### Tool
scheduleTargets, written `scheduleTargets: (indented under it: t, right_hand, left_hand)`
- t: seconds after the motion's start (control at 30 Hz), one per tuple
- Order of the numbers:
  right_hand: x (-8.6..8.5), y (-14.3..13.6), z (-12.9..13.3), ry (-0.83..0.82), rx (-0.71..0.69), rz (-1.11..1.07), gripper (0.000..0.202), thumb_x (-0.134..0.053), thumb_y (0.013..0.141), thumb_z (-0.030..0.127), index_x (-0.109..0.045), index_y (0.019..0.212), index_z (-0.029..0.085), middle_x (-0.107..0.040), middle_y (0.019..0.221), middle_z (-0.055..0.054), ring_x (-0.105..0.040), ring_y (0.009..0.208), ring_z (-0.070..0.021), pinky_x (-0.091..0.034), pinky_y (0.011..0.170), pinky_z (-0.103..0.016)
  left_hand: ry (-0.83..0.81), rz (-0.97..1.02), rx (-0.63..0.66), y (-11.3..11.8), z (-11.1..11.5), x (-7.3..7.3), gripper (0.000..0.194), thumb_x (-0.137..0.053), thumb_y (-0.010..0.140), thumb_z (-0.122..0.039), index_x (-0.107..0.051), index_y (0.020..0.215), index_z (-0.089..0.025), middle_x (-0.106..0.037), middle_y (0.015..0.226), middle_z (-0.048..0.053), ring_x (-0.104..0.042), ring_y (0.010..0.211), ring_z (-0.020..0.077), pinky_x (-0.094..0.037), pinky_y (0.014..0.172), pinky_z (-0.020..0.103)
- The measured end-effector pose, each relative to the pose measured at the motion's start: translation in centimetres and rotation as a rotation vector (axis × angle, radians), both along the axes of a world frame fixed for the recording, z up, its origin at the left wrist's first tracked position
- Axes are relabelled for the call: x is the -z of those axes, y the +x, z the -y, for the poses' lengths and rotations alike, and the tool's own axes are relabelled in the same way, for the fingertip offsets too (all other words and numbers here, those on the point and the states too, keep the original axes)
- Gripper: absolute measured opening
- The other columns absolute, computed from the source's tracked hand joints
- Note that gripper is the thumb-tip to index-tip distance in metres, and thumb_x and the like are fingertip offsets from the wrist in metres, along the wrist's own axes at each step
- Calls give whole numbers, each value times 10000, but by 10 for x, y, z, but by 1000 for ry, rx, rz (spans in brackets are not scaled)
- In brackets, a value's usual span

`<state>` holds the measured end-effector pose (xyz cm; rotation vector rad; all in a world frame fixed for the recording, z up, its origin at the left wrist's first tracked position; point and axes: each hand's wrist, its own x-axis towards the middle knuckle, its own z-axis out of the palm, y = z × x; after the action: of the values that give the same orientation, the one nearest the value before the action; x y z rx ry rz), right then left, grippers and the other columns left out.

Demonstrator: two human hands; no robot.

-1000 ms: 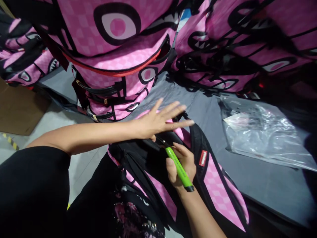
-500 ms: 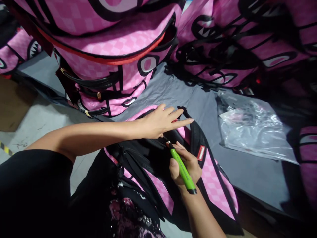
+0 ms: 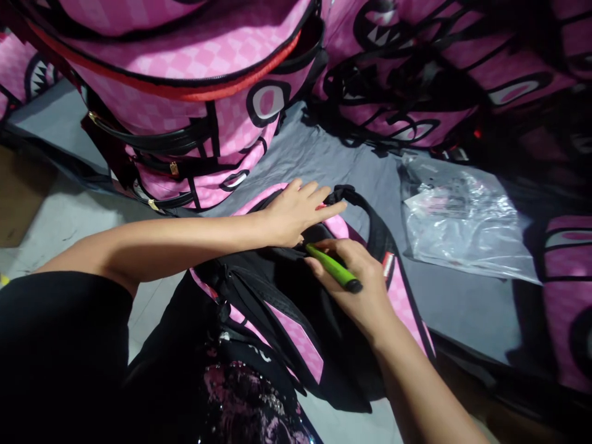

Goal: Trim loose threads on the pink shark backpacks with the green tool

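Note:
A black and pink checked backpack (image 3: 296, 333) lies across the lap and the grey table edge, its black side up. My left hand (image 3: 296, 213) rests on its upper part, fingers spread and thumb tucked underneath near the tool tip. Held in my right hand (image 3: 356, 277) is a green pen-shaped tool (image 3: 333, 266) with a black end cap. Its front end points at the black fabric by my left thumb, and the very tip is hidden. A black shoulder strap (image 3: 377, 225) loops beside my right hand.
A stack of pink backpacks (image 3: 185, 117) stands on the grey-covered table (image 3: 472, 320) at the far left. More pink bags (image 3: 416, 123) lie at the back right. A clear plastic bag (image 3: 467, 228) sits right of the strap. A cardboard box (image 3: 18, 197) stands at left.
My right hand has moved up toward my left hand and tilted the green tool flatter, its tip now at the fabric. My left hand stays spread on the backpack. The view has shifted slightly.

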<state>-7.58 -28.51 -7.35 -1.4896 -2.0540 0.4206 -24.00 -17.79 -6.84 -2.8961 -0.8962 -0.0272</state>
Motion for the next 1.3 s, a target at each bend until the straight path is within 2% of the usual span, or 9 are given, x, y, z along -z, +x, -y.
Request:
scheduleTargets:
  t: [0.13, 0.37, 0.5, 0.6, 0.67, 0.83, 1.0, 1.17, 1.3]
  right_hand:
    - [-7, 13, -4, -65, -120, 19, 101, -646, 901, 294, -616, 971, 228, -687, 920, -48, -669, 862, -215, -558, 754, -349]
    - [-10, 30, 7, -99, -245, 77, 216, -607, 930, 248, -671, 1135, 226, -693, 1192, -92, -680, 1077, -233, -581, 915, -405]
    - [-9, 20, 8, -46, -85, 110, 268, -648, 906, 386, -703, 1115, 227, -665, 1175, -111, -677, 1046, -258, -593, 855, -407]
    - [-11, 15, 9, 67, 113, 129, 177, -646, 904, 347, -715, 1010, 222, -667, 937, -69, -680, 832, -214, -577, 711, -351]
    - [-13, 14, 10, 118, 151, 97, 124, -663, 893, 284, -697, 1000, 230, -680, 899, -50, -677, 799, -207, -568, 725, -355]
    - [-13, 16, 7, 62, 21, -54, 181, -696, 872, 224, -680, 1050, 252, -723, 1041, -57, -700, 960, -236, -582, 861, -389]
    - [-21, 21, -8, -122, -66, -10, 153, -653, 906, 269, -701, 1044, 225, -749, 1021, -59, -721, 947, -229, -599, 841, -364]
    - [-35, 28, -35, -370, -253, 94, 201, -631, 884, 264, -725, 1058, 229, -778, 994, -27, -751, 833, -212, -620, 748, -318]
    - [-33, 27, -28, -335, -296, 155, 247, -591, 896, 240, -721, 1105, 218, -770, 1067, -41, -752, 914, -220, -627, 816, -331]
  left_hand:
    - [16, -9, -35, 3, 1, 1, 893, -703, 783, -416, -271, 1542, -230, -452, 1461, 165, -461, 1223, 349, -329, 981, 430]
    - [46, 25, -40, 6, 2, 6, 853, -706, 781, -387, -320, 1523, -218, -527, 1354, 154, -512, 1130, 329, -356, 950, 424]
    - [49, 46, -42, 6, 2, 8, 889, -722, 767, -399, -307, 1530, -213, -538, 1334, 160, -516, 1123, 330, -362, 960, 437]
    - [34, 60, -26, 5, 3, 8, 851, -702, 774, -368, -328, 1519, -199, -550, 1317, 158, -506, 1136, 327, -361, 974, 442]
    - [17, 56, -20, 5, 3, 8, 858, -693, 780, -362, -307, 1530, -203, -535, 1347, 157, -496, 1153, 332, -353, 991, 450]
    - [22, 39, -18, 7, 0, 10, 984, -704, 765, -386, -164, 1578, -255, -431, 1485, 149, -467, 1203, 364, -313, 1039, 497]
    - [-3, 78, -29, 9, 1, 13, 838, -641, 811, -336, -266, 1551, -217, -534, 1371, 148, -511, 1137, 338, -347, 1000, 472]
    - [-45, 87, -69, 12, 4, 10, 782, -597, 828, -255, -290, 1546, -212, -558, 1328, 139, -507, 1129, 333, -350, 975, 452]
    - [-68, 84, -80, 12, 6, 7, 770, -595, 834, -241, -296, 1543, -222, -566, 1321, 126, -508, 1126, 323, -351, 962, 437]
